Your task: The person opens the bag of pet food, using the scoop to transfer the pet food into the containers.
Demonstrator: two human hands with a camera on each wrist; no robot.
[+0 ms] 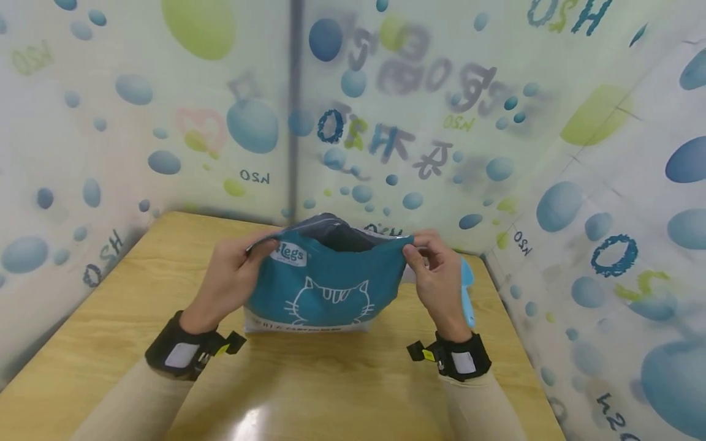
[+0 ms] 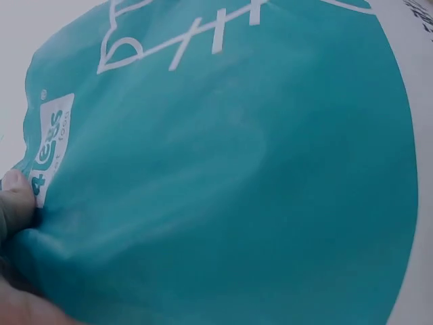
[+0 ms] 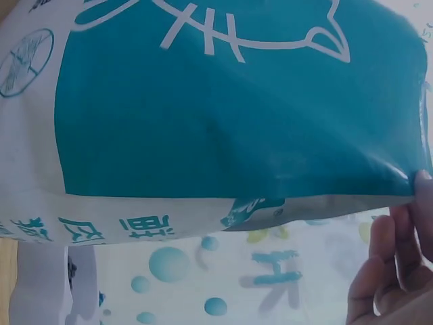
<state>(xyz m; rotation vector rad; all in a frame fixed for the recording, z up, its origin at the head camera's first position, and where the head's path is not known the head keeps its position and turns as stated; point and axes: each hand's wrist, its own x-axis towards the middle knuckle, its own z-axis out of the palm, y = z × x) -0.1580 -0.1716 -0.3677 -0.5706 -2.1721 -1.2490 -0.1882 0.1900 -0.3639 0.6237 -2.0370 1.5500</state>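
Note:
A teal and white cat food bag (image 1: 331,282) stands upright on the wooden table, its printed cat drawing facing me. Its mouth gapes along the top, and the dark grey lining shows inside; the contents are hidden. My left hand (image 1: 228,275) pinches the top left corner, thumb on the front beside the logo. At the opposite top corner, my right hand (image 1: 438,282) pinches the rim between thumb and fingers. In the right wrist view, the right hand (image 3: 399,264) has its other fingers loosely bent below the bag's edge.
A light blue plastic handle (image 1: 467,294) shows behind my right hand. Partly hidden by the bag is a white object (image 3: 44,284) on the table. The wooden table (image 1: 309,392) meets curtain-like walls (image 1: 408,122) printed with bubbles at the back and right.

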